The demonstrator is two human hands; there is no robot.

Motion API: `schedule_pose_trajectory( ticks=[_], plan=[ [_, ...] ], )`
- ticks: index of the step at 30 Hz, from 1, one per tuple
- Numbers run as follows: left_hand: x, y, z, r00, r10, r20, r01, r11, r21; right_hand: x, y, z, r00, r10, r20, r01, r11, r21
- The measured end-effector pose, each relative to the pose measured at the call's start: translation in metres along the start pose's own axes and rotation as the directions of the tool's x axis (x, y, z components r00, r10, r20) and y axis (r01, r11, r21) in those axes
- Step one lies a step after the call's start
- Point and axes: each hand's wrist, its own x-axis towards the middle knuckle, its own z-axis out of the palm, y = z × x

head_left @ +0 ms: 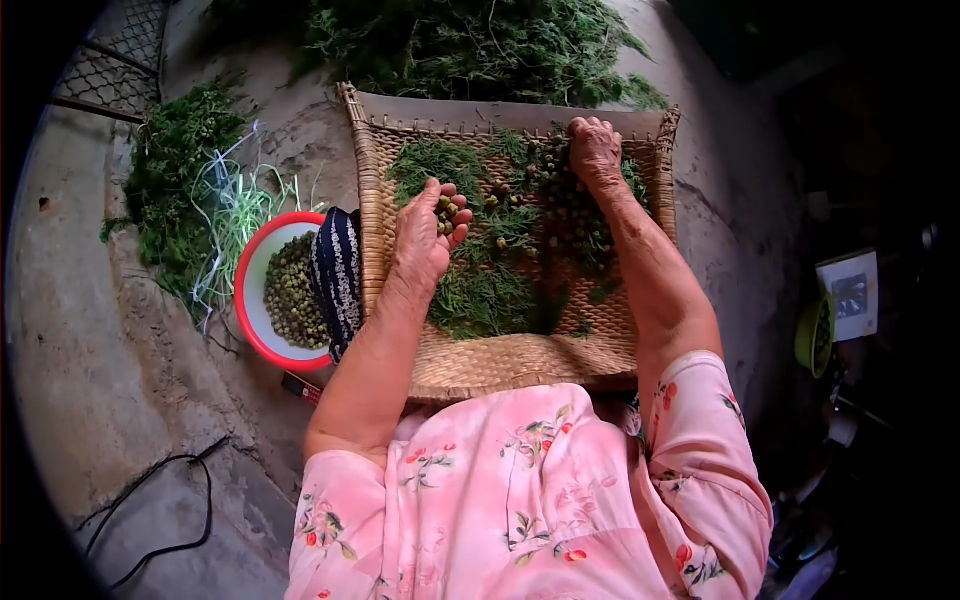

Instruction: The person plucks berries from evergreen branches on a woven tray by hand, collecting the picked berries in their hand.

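My left hand (pixel 423 232) is cupped palm-up over the left part of a woven wicker tray (pixel 520 362), its fingers curled round several small greenish seed cones (pixel 447 213). Near the tray's far right edge, my right hand (pixel 597 150) is closed, knuckles up, above a heap of cones and sprigs (pixel 575 215). What its fingers hold, if anything, is hidden. Feathery green sprigs (pixel 480 295) lie on the tray beneath and between both hands, with loose cones among them.
Left of the tray stands a red-rimmed white basin (pixel 247 305) of cones, with dark patterned cloth (pixel 340 265) over its right side. Green branches (pixel 470 50) are piled beyond the tray, more (pixel 180 170) at left beside pale plastic strips (pixel 240 210). A black cable (pixel 208 500) lies lower left.
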Motion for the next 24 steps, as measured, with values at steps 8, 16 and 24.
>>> schedule_pose_trajectory(
  ticks=[8, 16, 24],
  plan=[
    [-0.001, 0.000, 0.002, 1.000, -0.015, 0.007, 0.015, 1.000, 0.016, 0.009, -0.022, -0.008, 0.996, -0.053, -0.078, 0.062, 0.990, 0.123],
    [-0.002, -0.001, 0.001, 1.000, -0.019, 0.000, 0.019, 1.000, 0.004, -0.001, -0.036, 0.003, 0.995, -0.058, 0.080, 0.042, 0.981, 0.189],
    [0.000, -0.001, 0.000, 1.000, -0.016, 0.023, 0.016, 1.000, -0.012, -0.009, -0.032, -0.015, 0.997, 0.043, 0.069, -0.074, 0.832, 0.550]
  ],
)
